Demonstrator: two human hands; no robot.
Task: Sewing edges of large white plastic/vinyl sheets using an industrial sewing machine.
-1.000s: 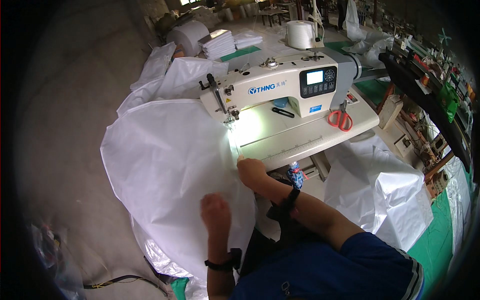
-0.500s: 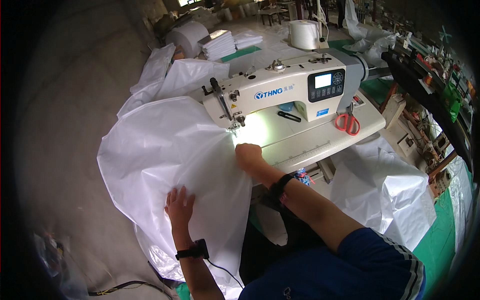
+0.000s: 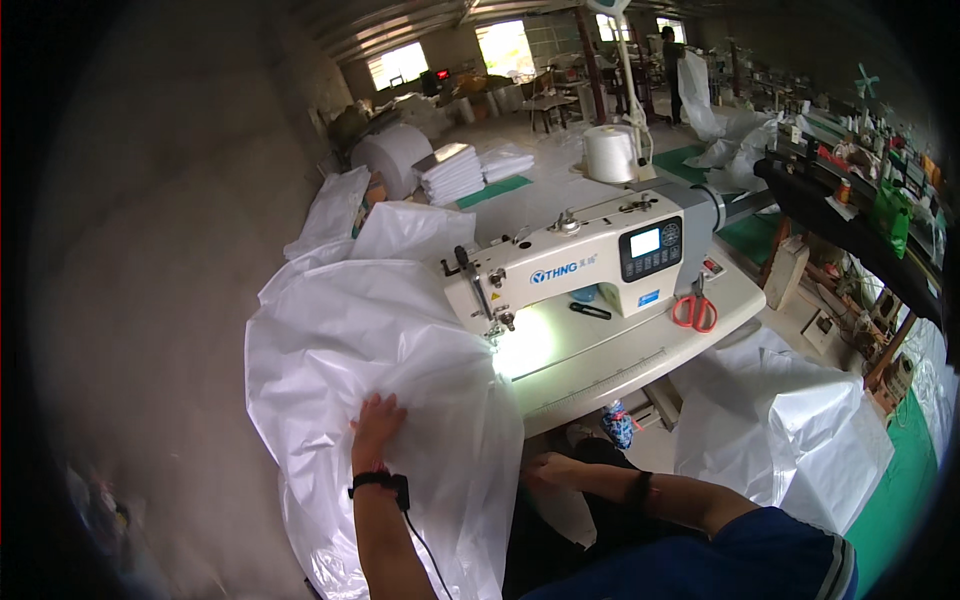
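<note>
A large white plastic-like sheet (image 3: 400,320) drapes from the left of the sewing machine (image 3: 570,255) down toward my lap. One part of it reaches the needle area, under the bright lamp. My left hand (image 3: 378,425) lies on the sheet with its fingers stretched out, pressing on its surface. Below the front edge of the machine table, my right hand (image 3: 550,470) is closed beside the sheet's right edge. Whatever it holds, if anything, is hidden. Red-handled scissors (image 3: 695,312) and a small black thread snipper (image 3: 590,311) rest on the machine bed.
A white thread cone (image 3: 610,153) stands behind the machine. Stacked white sheets (image 3: 450,177) and a big white roll (image 3: 392,160) lie at the back left. More white sheeting (image 3: 780,420) is heaped at the right. A person (image 3: 672,75) stands far back.
My right hand has moved from beside the needle down below the table edge. My left hand still lies on the sheet. The view has tilted up, showing more of the room.
</note>
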